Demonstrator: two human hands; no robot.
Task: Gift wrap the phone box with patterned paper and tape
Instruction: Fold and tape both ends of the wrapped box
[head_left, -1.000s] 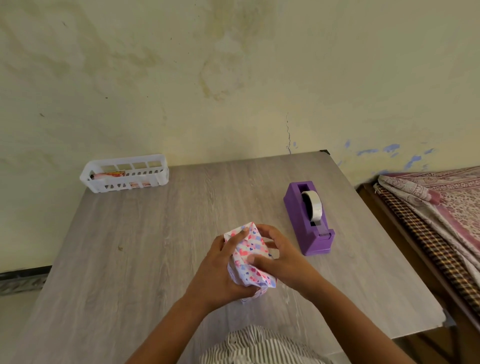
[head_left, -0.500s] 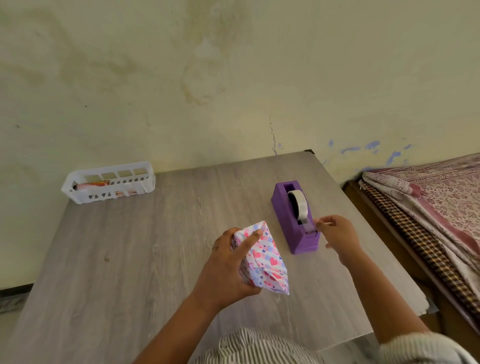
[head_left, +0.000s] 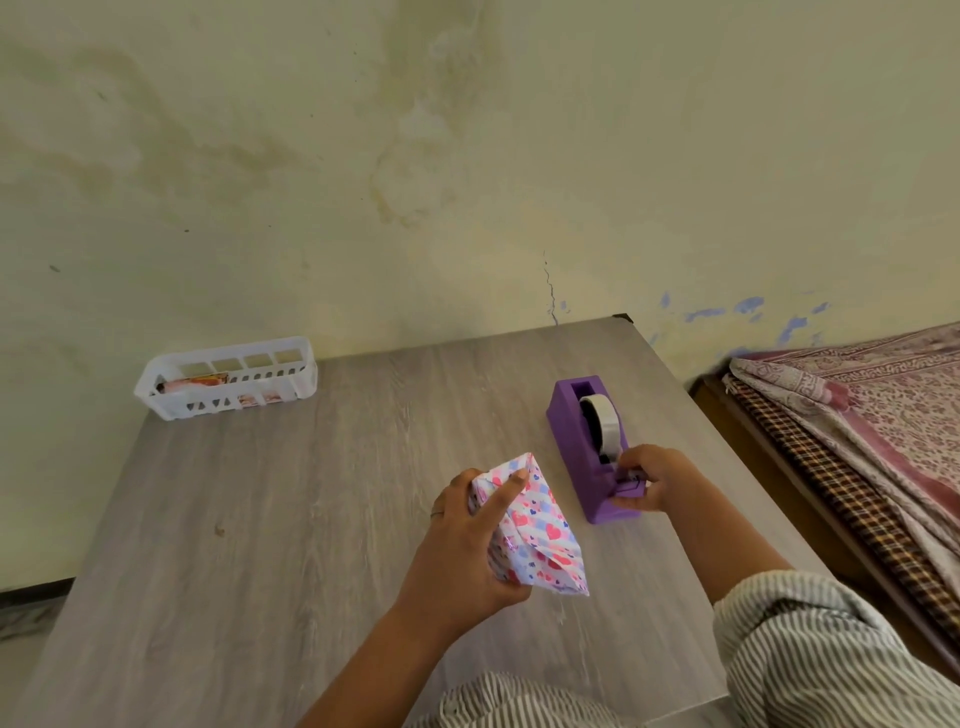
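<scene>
The paper-wrapped phone box (head_left: 524, 525) is gripped by the left hand (head_left: 462, 551) above the table (head_left: 260, 519), while the tape end at the purple dispenser (head_left: 582, 447) is pinched by the right hand (head_left: 649, 480).

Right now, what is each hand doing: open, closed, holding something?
Left hand: grips the wrapped box, forefinger laid along its paper.
Right hand: fingers curled at the cutter end of the tape dispenser, pinching there.
</scene>
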